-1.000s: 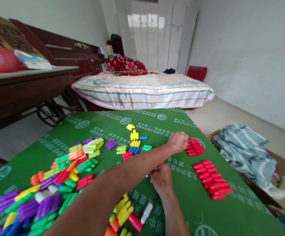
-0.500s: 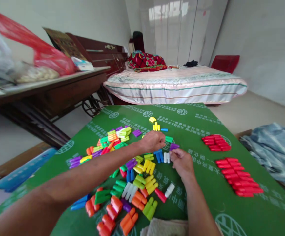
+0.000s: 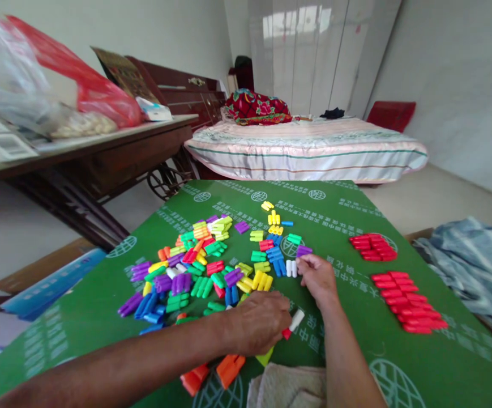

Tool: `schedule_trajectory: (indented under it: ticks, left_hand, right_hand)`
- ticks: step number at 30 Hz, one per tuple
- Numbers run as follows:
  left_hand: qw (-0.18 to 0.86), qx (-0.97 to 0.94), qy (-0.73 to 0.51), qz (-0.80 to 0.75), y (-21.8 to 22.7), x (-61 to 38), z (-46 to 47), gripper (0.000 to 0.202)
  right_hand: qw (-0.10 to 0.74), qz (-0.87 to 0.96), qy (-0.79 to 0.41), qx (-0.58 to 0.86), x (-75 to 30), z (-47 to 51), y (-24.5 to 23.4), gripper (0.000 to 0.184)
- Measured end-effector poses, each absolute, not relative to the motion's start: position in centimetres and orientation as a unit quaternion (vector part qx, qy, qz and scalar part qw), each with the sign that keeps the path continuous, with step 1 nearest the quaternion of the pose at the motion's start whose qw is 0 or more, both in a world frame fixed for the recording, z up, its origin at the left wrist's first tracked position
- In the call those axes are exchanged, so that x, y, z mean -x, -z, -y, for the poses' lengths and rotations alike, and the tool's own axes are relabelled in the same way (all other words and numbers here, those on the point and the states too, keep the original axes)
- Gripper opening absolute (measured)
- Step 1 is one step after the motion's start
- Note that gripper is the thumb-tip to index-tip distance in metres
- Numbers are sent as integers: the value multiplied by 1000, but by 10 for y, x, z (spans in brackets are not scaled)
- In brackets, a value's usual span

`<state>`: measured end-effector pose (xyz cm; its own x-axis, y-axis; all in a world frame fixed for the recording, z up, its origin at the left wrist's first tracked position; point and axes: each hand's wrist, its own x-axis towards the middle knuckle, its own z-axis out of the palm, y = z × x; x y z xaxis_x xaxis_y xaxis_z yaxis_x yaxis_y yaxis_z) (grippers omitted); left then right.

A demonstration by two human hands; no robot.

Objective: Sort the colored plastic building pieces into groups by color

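A heap of small coloured plastic pieces (image 3: pixel 195 266) lies on the green printed table cover (image 3: pixel 339 215). My left hand (image 3: pixel 260 320) rests knuckles up on the near pieces, fingers curled over a red and white piece (image 3: pixel 293 324). My right hand (image 3: pixel 317 275) is closed beside a white pair (image 3: pixel 290 267) and a purple piece (image 3: pixel 303 250); what it pinches is hidden. Two groups of red pieces lie to the right: the small red group (image 3: pixel 372 246) and the long red row (image 3: pixel 409 309).
A folded cloth (image 3: pixel 286 388) lies at the near edge. A dark wooden table (image 3: pixel 101 153) with bags stands left, a bed (image 3: pixel 305 150) behind. Blue fabric (image 3: pixel 479 266) in a cardboard box sits to the right of the table.
My left hand has drawn back from the far middle of the pile to the near pieces by the red and white one. My right hand has stayed almost in place.
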<state>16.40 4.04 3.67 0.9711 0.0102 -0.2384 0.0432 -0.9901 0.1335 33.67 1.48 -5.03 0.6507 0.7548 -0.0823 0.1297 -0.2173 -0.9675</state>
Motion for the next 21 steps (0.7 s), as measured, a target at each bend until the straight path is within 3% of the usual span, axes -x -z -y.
schedule_trajectory:
  ticks: [4,7,10,13,15,21]
  left_hand:
    - [63,-986,154,-26,-36,-169,-39,9]
    - [131,-979,148,-56,-38,-169,-45,5]
    - [309,-938,102,-120,-37,-169,-56,5]
    - [542,-810,53,-218,-36,-170,-69,17]
    - [629,-729,36,-268,-37,-170,-76,27]
    - [645,-687,-5,-334,-42,-167,-90,37]
  right_hand:
    - [551,298,-291,723,-336,-14,49,28]
    - [557,294,-291,720,-337,-14,47,28]
    - [563,291,-292,717,-336,-13,45,28]
    - [567,293,-291,713,-334,-13,42,28]
    - [564,296,-288,715,-333,-12,40,28]
    - [555,296,-292,721,-333,-11,42,29]
